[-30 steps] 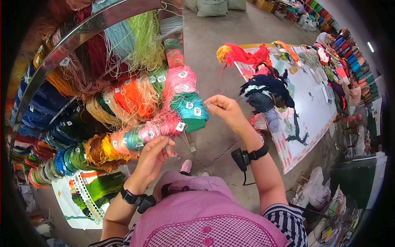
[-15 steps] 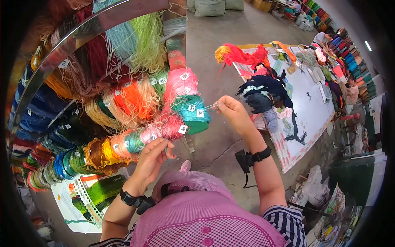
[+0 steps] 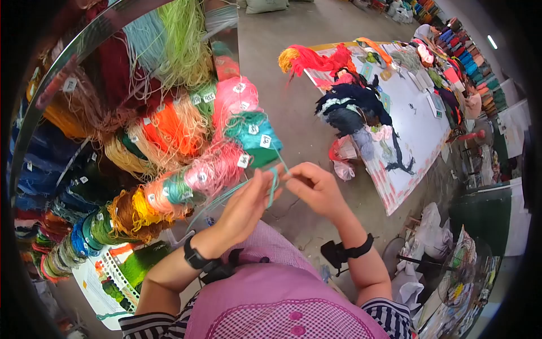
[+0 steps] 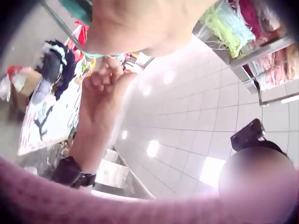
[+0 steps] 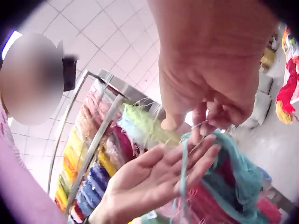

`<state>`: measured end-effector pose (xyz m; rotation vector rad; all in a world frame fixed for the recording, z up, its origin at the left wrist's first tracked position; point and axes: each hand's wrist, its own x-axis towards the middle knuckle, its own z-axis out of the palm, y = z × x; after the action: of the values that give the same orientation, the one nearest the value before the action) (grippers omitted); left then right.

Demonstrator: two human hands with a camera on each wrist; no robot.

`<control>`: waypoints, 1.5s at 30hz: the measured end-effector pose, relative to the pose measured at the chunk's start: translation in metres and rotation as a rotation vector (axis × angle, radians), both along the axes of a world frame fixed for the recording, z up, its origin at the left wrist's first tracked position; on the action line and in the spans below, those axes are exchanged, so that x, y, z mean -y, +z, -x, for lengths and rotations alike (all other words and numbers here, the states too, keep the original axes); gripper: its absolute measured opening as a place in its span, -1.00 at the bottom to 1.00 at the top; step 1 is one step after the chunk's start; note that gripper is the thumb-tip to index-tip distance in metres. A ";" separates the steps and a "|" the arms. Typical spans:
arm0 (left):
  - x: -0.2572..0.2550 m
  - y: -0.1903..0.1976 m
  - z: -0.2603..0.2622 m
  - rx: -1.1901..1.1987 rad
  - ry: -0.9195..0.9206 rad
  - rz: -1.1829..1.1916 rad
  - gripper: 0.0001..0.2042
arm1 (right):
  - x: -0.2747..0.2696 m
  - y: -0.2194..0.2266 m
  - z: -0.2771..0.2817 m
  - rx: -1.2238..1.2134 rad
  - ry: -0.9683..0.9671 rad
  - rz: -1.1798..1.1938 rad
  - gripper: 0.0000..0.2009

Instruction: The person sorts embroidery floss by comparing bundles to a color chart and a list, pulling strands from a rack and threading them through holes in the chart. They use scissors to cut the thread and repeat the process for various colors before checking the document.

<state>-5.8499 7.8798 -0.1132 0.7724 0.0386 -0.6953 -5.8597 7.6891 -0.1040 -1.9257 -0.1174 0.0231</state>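
Observation:
A teal yarn strand (image 3: 275, 186) is looped over the fingers of my left hand (image 3: 243, 210), and loose ends trail back past its wrist side. In the right wrist view the left palm (image 5: 140, 179) faces up with fairly straight fingers, the strand (image 5: 184, 170) lying across them. My right hand (image 3: 319, 189) pinches the strand right beside the left fingertips. From there the yarn runs up to a teal skein (image 3: 240, 130) with white number tags, at the end of a rack rod. Pink skeins (image 3: 212, 166) sit just left of the hands.
Rods of many-coloured skeins (image 3: 175, 127) fill the left side, under a curved metal rail (image 3: 62, 53). At right stands a white table (image 3: 415, 107) with dark yarn (image 3: 344, 110) and red yarn on it. A colour card (image 3: 93, 282) lies low at left.
The right hand drew a strand rightward from the teal skein, then came down toward the left hand. My left hand moved right and up, its fingers straightening, and the strand now loops over them.

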 end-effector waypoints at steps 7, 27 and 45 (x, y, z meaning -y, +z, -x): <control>0.016 0.006 0.041 0.155 -0.036 0.055 -0.46 | -0.009 -0.011 0.051 -0.212 -0.036 -0.719 -0.89; -0.277 -0.012 0.308 0.132 0.362 -0.610 -0.72 | 0.291 -0.174 0.416 0.258 -0.991 0.681 -0.78; -0.508 -0.066 0.404 -0.079 0.147 -0.623 -0.68 | -0.400 -0.039 0.250 0.095 -0.016 -0.662 -0.94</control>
<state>-6.2543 8.3880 -0.1790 1.3227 0.3943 -0.5744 -6.1101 8.0895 -0.1428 -1.2659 -0.1513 -0.1067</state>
